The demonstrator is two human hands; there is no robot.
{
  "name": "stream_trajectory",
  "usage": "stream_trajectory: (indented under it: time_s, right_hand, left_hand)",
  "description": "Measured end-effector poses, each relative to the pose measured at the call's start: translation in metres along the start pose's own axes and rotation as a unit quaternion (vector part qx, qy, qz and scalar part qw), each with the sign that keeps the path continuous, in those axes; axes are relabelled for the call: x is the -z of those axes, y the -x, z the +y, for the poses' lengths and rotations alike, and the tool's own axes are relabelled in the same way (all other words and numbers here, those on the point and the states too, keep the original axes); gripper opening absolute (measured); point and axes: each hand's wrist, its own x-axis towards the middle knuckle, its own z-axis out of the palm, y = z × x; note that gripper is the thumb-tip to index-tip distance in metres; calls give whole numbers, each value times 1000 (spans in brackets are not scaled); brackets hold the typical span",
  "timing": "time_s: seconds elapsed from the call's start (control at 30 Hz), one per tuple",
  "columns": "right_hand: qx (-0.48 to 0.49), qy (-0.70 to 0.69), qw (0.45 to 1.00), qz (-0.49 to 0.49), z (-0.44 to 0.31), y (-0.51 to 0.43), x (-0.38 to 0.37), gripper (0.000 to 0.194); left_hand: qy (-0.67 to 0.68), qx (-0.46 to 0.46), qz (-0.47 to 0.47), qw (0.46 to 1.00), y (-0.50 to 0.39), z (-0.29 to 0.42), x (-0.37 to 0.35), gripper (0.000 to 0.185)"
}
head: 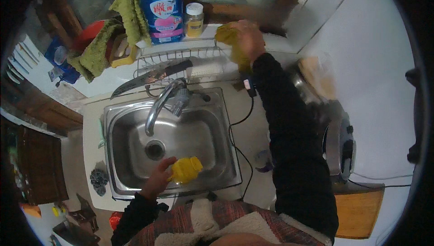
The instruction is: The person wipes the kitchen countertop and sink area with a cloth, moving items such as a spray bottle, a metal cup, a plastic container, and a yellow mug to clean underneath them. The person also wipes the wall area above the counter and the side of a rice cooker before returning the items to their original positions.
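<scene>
Low over the front of the stainless steel sink [200, 137], my left hand [159, 178] holds a small yellow container [185, 170]. My right hand [250, 39] reaches out to the white window sill and grips a yellow-green cloth [228, 36], which hangs down below the fingers. Left of that hand stand a small jar with a white lid [194, 20] and a large bottle of blue liquid [162, 12]. The chrome faucet [159, 110] curves over the basin, near the drain [155, 149].
A knife [135, 81] lies by the wire rack [203, 54] behind the faucet. Green cloths [130, 15] drape near a yellow soap dish [123, 54]. A black cable [244, 120] crosses the counter right of the sink. A steel wool scrubber [99, 181] sits at the left.
</scene>
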Motion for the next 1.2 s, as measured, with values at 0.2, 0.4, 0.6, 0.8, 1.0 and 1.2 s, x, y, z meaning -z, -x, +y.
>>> stream_trajectory:
  time_s: [0.2, 0.4, 0.6, 0.8, 1.0, 1.2]
  right_hand:
    - [-55, 161, 981, -98, -16, -11, -45, 32]
    - [-147, 125, 972, -135, -2, 10, -31, 28]
    - [-190, 185, 954, -143, 6, 78, -7, 25]
    - [-167, 121, 931, -300, -76, 155, 40, 38]
    - [-439, -558, 573, -409, -202, 185, 73, 67]
    - [-387, -657, 582, -283, -220, 179, 80, 75]
  left_hand:
    - [54, 13, 24, 998, 6, -19, 7, 53]
    - [38, -13, 23, 999, 4, -26, 16, 49]
    - [17, -64, 0, 998, -18, -20, 21, 47]
    - [166, -156, -44, 973, -31, 18, -10, 47]
    - [167, -194, -68, 964, -54, 46, -47, 46]
    - [109, -221, -13, 969, -79, 51, -76, 45]
